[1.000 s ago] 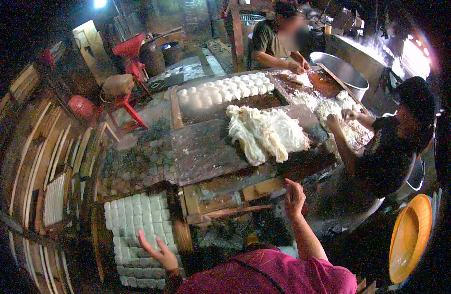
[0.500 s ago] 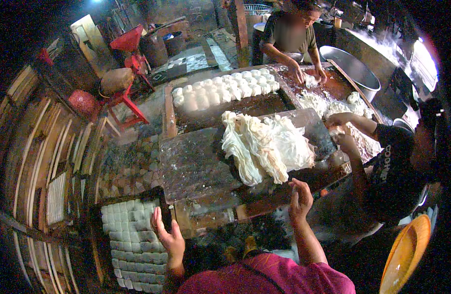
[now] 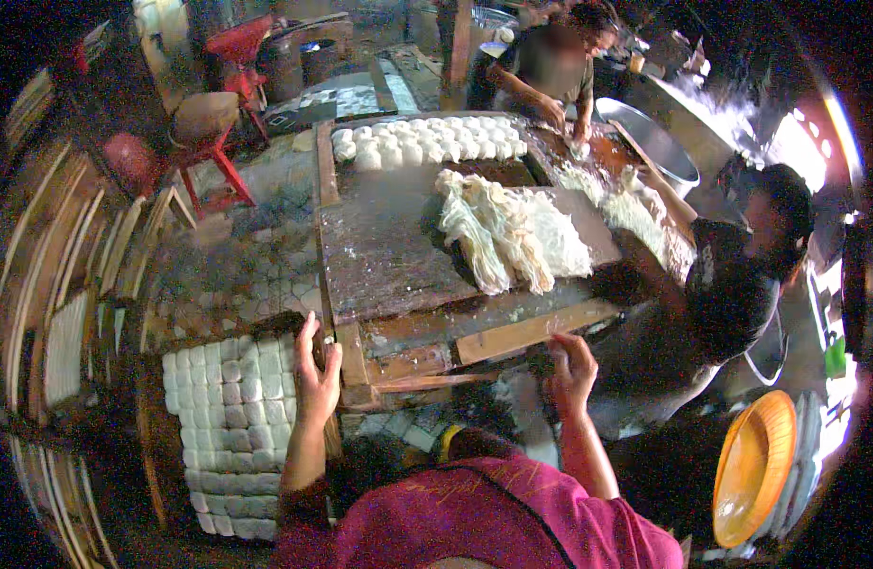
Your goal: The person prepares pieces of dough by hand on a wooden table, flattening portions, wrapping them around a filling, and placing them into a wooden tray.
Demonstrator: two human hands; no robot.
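Observation:
My left hand [image 3: 318, 375] is raised beside the near left corner of the wooden table [image 3: 351, 365], fingers stretched and thumb apart, with nothing in it. To its left lies a tray of white square blocks [image 3: 232, 417] set in tight rows. My right hand [image 3: 573, 368] hovers off the table's near edge, its fingers loosely bent and apart, also holding nothing. Ahead of it, a crumpled pile of off-white cloths [image 3: 512, 232] rests on a dark board [image 3: 389, 251]. Behind the board sit rows of white rounded bundles [image 3: 427, 142].
Two co-workers are at the table: one person [image 3: 550, 71] at the far side, another person [image 3: 740, 275] close on my right. A metal vat [image 3: 650, 142] stands at the back right, an orange basin [image 3: 754, 469] at the lower right. Wooden racks [image 3: 66, 313] line the left.
My view has shifted, so the table's near edge shows more fully. My right hand is now farther from the cloths, its fingers more bent. The person on my right has reached farther across the table.

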